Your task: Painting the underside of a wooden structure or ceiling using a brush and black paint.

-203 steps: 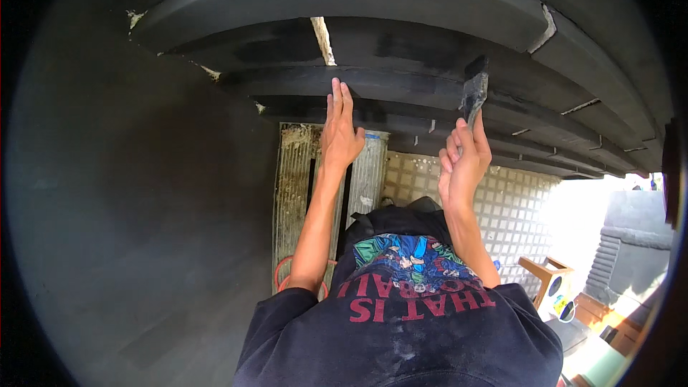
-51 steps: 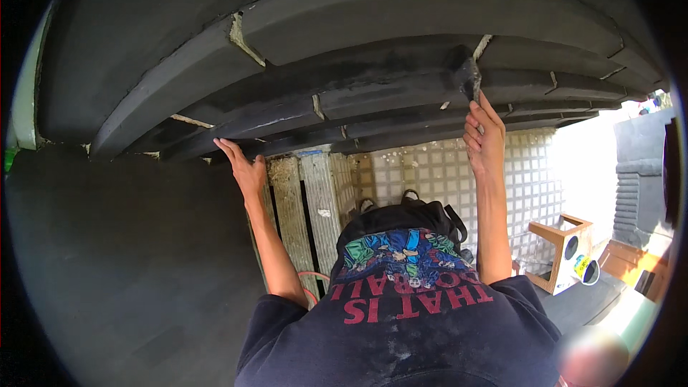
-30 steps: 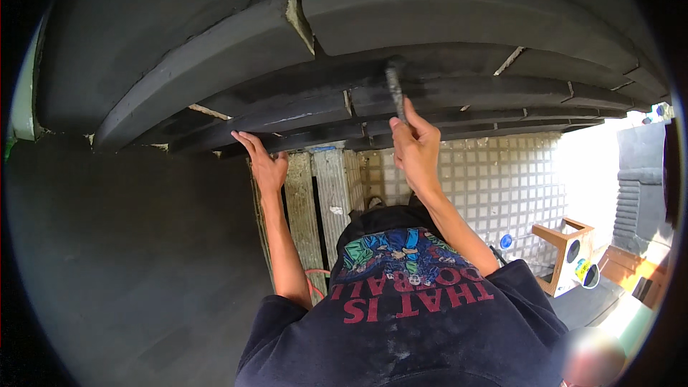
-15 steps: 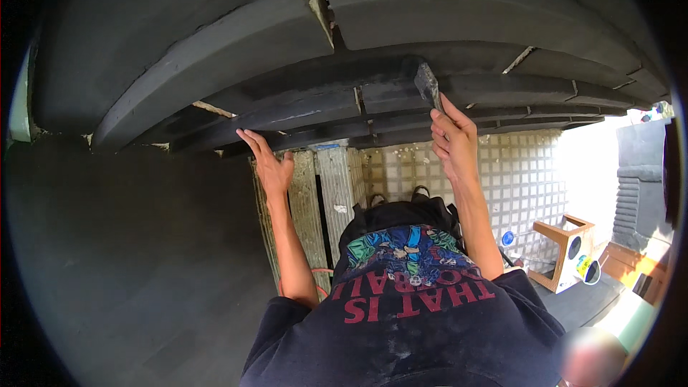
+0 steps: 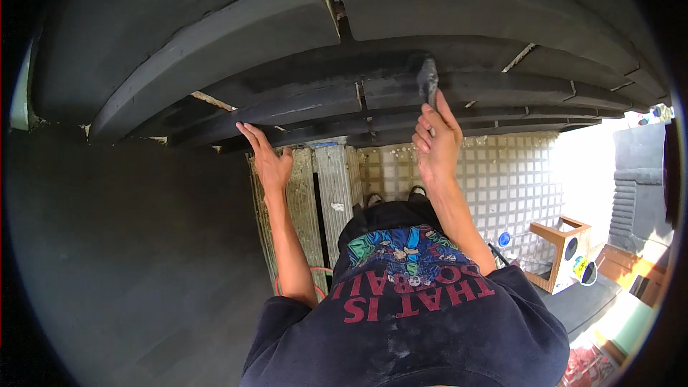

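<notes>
Two bare hands reach up before you. Your right hand (image 5: 438, 140) is closed round the handle of a brush (image 5: 428, 80), which points upward in front of the dark beams (image 5: 301, 105). Your left hand (image 5: 272, 170) holds nothing; its thumb stands apart from the fingers, whose tips meet a lower beam's edge in view, though contact is unclear. Your grip hides the handle's end. The bristles blur into the dark, so their contact can't be told. Your left forearm covers part of the planks (image 5: 304, 208).
</notes>
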Motion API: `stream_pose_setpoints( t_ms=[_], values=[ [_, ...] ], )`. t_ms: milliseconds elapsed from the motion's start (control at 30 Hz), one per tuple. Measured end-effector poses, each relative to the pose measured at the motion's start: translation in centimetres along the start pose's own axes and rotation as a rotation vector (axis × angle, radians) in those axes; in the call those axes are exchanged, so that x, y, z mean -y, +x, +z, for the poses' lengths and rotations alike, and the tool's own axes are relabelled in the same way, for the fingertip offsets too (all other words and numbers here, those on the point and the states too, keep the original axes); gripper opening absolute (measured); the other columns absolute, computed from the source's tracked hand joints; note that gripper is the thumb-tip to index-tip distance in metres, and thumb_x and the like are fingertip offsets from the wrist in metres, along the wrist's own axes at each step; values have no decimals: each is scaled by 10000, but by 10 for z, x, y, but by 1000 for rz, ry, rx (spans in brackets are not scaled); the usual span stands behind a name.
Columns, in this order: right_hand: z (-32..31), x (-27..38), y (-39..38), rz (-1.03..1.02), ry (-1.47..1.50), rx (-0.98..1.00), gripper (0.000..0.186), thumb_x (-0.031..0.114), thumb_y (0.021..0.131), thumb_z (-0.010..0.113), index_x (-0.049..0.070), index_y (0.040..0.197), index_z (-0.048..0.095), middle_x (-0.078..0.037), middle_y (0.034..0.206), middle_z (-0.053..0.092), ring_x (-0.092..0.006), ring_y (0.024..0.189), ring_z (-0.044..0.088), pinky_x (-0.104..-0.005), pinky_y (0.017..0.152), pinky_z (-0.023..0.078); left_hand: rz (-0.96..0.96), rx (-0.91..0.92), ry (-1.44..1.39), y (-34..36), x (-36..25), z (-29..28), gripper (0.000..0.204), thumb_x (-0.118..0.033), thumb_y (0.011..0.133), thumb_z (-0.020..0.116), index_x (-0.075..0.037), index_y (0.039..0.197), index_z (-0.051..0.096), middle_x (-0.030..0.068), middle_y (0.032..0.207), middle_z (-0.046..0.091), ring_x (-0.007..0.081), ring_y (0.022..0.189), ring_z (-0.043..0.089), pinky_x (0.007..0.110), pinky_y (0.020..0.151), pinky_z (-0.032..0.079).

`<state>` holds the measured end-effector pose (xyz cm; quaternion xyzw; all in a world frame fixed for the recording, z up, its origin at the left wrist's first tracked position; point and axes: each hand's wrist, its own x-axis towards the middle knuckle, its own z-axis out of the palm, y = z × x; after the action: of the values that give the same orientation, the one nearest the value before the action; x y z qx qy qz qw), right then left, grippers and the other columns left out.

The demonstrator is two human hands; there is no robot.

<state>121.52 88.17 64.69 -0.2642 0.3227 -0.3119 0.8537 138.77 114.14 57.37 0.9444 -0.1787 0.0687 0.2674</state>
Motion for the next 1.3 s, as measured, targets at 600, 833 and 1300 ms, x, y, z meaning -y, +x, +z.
stream_pose_setpoints(
  t_ms=[600, 833, 1300],
  values=[
    [-19, 10, -2, -235, -166, -102, 595, 4, 965, 541, 36, 1542, 396, 59, 716, 421, -24, 536, 313, -205, 449, 252, -28, 27, -63, 3, 6, 6, 1097, -31, 713, 710, -8, 1590, 51, 259, 1668, -34, 555, 1317, 442, 461, 940, 547],
    [13, -37, -1, -172, -222, -10, 594, 12, 987, 537, 77, 1557, 381, 82, 637, 345, -24, 504, 259, -230, 407, 236, -76, 69, -104, 4, 0, -1, 1110, -50, 714, 709, -26, 1600, 42, 252, 1674, -25, 471, 1128, 635, 450, 831, 575],
    [8, -7, -8, 248, -319, 228, 583, 32, 960, 619, 93, 1516, 458, 94, 663, 384, -3, 496, 289, -192, 403, 231, -39, 64, -76, 0, 5, -3, 1078, -46, 729, 678, -26, 1602, 46, 217, 1685, -16, 482, 1116, 636, 440, 848, 571]
  ],
)
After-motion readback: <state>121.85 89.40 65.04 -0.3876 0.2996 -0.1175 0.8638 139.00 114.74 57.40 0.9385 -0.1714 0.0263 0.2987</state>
